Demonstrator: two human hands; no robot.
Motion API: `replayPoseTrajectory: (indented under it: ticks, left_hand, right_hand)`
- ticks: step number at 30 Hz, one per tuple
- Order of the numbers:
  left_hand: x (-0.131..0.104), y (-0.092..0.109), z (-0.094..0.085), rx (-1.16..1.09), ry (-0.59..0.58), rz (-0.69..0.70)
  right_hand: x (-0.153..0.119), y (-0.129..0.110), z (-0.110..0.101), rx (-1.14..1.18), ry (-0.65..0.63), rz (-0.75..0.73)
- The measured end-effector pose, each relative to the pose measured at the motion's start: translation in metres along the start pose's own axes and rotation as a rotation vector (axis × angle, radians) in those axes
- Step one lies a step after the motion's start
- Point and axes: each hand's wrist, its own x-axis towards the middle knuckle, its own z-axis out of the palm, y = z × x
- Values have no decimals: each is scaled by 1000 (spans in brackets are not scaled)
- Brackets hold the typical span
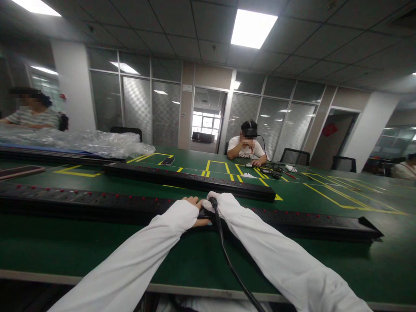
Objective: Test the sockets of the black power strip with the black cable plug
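A long black power strip (126, 203), dotted with red buttons along its top, lies across the green table in front of me. My left hand (196, 203) is bare and grips this strip near its middle, fingers over the top and thumb along the near side. Right beside it, my right hand (208, 204), in a white glove, closes around the plug end of a black cable (224, 249) over the strip. The cable runs down past the table's front edge. Whether the plug sits in a socket is hidden by my hands.
Behind it lies a second black strip (191, 178). Clear plastic wrap (107, 143) covers the back left, above a further strip. A phone (168, 161) rests on the table. Across it sits a person (247, 145) wearing a headset, near cables and small items (273, 172).
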Motion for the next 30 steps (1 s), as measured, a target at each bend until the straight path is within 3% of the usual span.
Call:
replayPoseTrajectory:
  ticks: [4,8,13,20,30]
  left_hand:
    - [-1,1,-1,10,26,-7]
    - [-3,0,-2,-15,32,13]
    - [-9,0,-9,-52,63,56]
    - [-10,1,-10,-53,81,51]
    - [-11,1,-11,-56,103,64]
  right_hand:
    - [1,5,2,65,-5,-3]
    - [7,18,10,346,-67,-27]
    - [13,34,12,609,-46,-36]
    - [6,39,9,348,-6,160]
    - [-7,35,-1,71,37,131]
